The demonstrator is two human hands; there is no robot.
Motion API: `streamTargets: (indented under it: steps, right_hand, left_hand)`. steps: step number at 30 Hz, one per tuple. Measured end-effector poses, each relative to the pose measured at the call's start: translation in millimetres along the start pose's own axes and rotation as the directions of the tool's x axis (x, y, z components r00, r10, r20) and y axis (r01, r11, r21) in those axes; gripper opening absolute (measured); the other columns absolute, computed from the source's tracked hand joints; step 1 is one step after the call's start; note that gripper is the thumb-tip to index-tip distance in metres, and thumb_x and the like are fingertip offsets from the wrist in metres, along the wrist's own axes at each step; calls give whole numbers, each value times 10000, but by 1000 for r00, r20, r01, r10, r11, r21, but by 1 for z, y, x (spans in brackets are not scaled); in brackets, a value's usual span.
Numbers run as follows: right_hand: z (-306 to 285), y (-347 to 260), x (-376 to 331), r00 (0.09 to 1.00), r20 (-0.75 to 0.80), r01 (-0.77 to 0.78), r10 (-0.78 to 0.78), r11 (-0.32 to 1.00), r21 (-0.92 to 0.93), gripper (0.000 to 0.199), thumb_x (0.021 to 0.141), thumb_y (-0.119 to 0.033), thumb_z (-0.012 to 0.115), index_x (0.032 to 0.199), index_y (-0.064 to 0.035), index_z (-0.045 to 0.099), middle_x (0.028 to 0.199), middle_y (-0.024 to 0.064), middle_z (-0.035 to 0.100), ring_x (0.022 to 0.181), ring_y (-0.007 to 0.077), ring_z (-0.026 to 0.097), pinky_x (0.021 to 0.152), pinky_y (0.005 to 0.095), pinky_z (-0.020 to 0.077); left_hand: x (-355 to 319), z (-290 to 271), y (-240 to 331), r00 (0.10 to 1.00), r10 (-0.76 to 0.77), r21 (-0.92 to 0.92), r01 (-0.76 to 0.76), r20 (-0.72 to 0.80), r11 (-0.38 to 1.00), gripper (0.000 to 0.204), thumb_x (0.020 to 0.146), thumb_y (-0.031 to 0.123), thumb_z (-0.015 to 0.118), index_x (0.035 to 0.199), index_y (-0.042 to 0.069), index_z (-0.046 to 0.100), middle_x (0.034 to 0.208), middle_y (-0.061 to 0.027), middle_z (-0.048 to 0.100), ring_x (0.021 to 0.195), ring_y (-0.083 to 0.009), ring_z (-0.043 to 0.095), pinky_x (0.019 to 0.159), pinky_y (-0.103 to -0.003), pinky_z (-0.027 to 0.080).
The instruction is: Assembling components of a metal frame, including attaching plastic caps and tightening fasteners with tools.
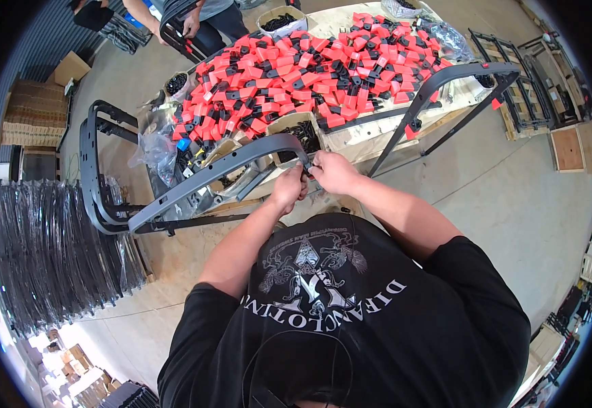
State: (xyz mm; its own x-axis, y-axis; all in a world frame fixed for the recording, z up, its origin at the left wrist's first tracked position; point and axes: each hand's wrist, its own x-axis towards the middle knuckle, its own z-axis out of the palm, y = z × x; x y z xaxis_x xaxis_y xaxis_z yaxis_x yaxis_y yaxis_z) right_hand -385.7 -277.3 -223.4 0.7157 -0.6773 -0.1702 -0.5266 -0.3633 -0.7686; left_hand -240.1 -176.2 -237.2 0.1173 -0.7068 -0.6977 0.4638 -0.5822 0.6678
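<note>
A dark grey bent tubular frame (212,169) with several holes along it reaches from the left toward me and curves down at its near end. My left hand (290,188) is closed around that curved end. Close beside it, my right hand (334,173) pinches at the same end, its fingers almost meeting the left ones. Any small part between the fingertips is too covered to make out. Just beyond my hands stands an open box of small black parts (300,135). A large heap of red and black plastic pieces (282,78) covers much of the table behind it.
More grey frames lean at the table's left (92,170) and right (438,78) ends. Clear plastic bags (156,149) lie at the left edge. A co-worker (200,24) handles a black frame across the table. Wrapped black frames (58,251) stand stacked at left.
</note>
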Motion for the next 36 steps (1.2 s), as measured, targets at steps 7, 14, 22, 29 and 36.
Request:
streamTargets:
  steps: [7, 14, 22, 29, 36]
  right_hand:
    - [-5, 0, 3, 999, 31, 16, -15, 999, -41, 228, 878, -205, 679, 915, 11, 617, 900, 228, 678, 887, 428, 658, 770, 505, 514]
    - [-8, 6, 3, 987, 129, -115, 97, 983, 145, 272, 880, -261, 728, 933, 0, 669, 904, 190, 707, 845, 318, 691, 758, 421, 536]
    - [-67, 110, 87, 755, -350, -394, 555, 810, 434, 500, 779, -417, 810, 996, 16, 686, 1040, 197, 729, 972, 299, 706, 862, 394, 541]
    - [-104, 123, 133, 706, -451, -574, 547, 814, 88, 647, 837, -491, 657, 1160, 69, 625, 1157, 285, 683, 1160, 397, 646, 1008, 466, 500]
    - [-93, 154, 134, 490, -497, -275, 716, 668, 692, 507, 891, -451, 609, 977, 38, 713, 897, 151, 713, 817, 282, 677, 758, 427, 520]
  left_hand:
    - [5, 14, -21, 980, 176, -215, -191, -89, 958, 312, 1098, 313, 447, 889, 84, 486, 650, 15, 379, 529, -105, 337, 494, -272, 282]
    - [10, -5, -31, 939, 334, 205, -313, -82, 927, 332, 1097, 331, 438, 957, 58, 564, 723, 1, 499, 637, -112, 453, 579, -271, 377]
    - [-23, -61, -43, 975, 98, -20, -104, -199, 994, 388, 1058, 406, 465, 964, 59, 612, 784, -20, 581, 676, -131, 531, 601, -281, 425]
    - [-63, -82, -65, 957, 17, 13, -14, -289, 1000, 172, 972, 222, 602, 987, 51, 612, 837, -37, 606, 691, -131, 570, 591, -276, 462]
    - [-83, -105, -68, 929, -45, -45, 30, -368, 999, 129, 974, 205, 619, 971, 75, 623, 824, -34, 617, 708, -155, 596, 648, -299, 484]
